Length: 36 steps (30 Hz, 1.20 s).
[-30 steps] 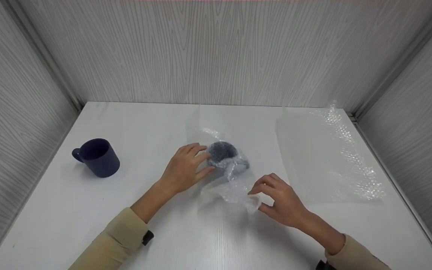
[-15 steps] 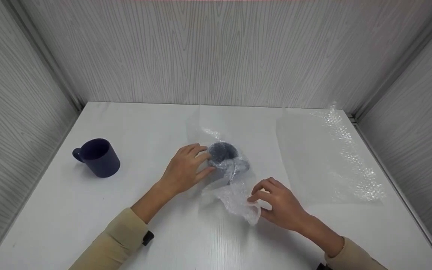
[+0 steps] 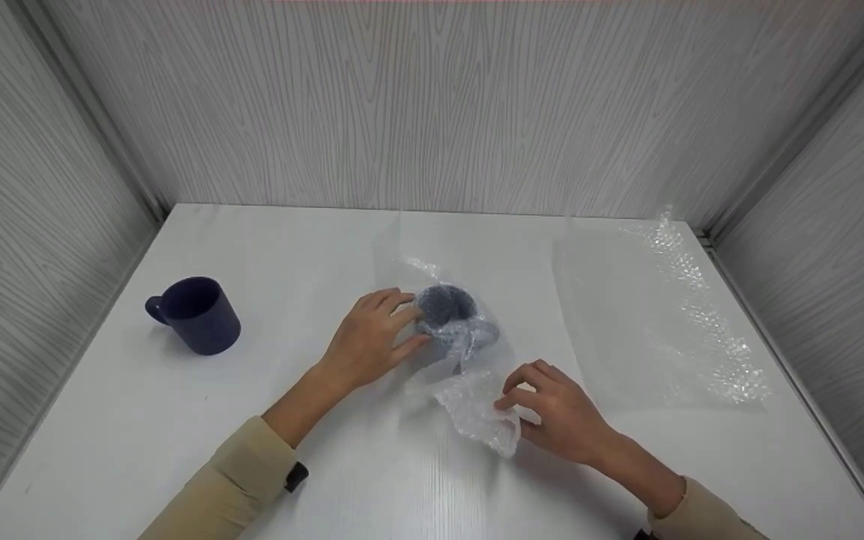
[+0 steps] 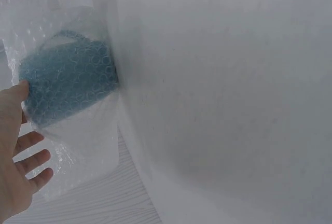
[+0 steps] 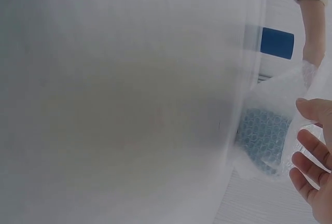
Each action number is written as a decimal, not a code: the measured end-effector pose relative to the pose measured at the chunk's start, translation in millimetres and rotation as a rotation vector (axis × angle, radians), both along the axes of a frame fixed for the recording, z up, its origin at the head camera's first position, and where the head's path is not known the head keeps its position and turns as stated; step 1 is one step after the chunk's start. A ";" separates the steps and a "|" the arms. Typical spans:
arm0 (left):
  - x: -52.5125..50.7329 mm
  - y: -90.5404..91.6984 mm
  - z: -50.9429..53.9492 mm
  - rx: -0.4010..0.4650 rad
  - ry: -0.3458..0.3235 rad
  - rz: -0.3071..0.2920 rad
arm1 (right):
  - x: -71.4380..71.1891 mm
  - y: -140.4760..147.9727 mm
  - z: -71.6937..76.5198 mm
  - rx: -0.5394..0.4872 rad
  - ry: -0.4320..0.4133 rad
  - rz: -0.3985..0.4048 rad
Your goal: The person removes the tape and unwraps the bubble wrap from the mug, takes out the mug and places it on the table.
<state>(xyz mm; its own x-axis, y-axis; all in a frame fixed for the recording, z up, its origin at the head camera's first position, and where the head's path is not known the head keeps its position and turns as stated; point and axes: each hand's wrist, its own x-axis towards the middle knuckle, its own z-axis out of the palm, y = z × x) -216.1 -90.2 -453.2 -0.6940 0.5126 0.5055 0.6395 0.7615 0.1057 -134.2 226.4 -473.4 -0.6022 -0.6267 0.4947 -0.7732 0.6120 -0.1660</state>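
Observation:
A mug (image 3: 439,306) wrapped in bubble wrap stands at the middle of the table, its dark blue body showing through the clear layer. My left hand (image 3: 368,334) holds it from the left, thumb on the near side and fingertips by the rim. In the left wrist view the wrapped mug (image 4: 70,79) shows its handle under the wrap. My right hand (image 3: 556,409) pinches a loose end of the bubble wrap (image 3: 477,412) between thumb and fingers, nearer the front. The right wrist view has that thumb on the sheet's edge.
A bare dark blue mug (image 3: 203,319) stands upright on the left, handle pointing left. A flat sheet of bubble wrap (image 3: 627,322) lies on the right of the white table (image 3: 102,450). Wood-grain panels (image 3: 432,105) rise behind and at both sides.
My right hand has drawn the loose bubble wrap end slightly down toward the front, spreading it flatter. My left hand has stayed on the wrapped mug.

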 end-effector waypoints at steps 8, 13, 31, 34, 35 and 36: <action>-1.4 0.4 -1.7 0.016 -0.002 -0.007 | -0.9 1.8 5.8 0.009 0.020 0.019; -1.0 0.5 -1.3 0.016 0.001 -0.010 | -1.4 4.5 17.1 0.046 0.031 0.043; -0.7 0.3 0.0 0.002 0.005 -0.003 | -20.7 15.3 45.5 0.061 -0.040 -0.017; -0.6 0.2 0.3 0.005 0.005 -0.007 | -25.1 12.4 48.6 0.038 -0.047 -0.022; -0.4 0.2 0.4 0.006 0.004 -0.007 | -26.5 11.3 49.5 0.031 -0.050 -0.024; -0.2 0.1 0.5 0.006 0.002 -0.007 | -28.0 10.3 50.1 0.021 -0.052 -0.027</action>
<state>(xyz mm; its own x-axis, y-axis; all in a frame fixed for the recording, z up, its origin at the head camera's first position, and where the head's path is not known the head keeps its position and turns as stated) -216.3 -90.1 -452.7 -0.6891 0.5147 0.5101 0.6451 0.7563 0.1084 -162.2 236.7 -423.3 -0.6436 -0.6197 0.4492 -0.7469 0.6366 -0.1919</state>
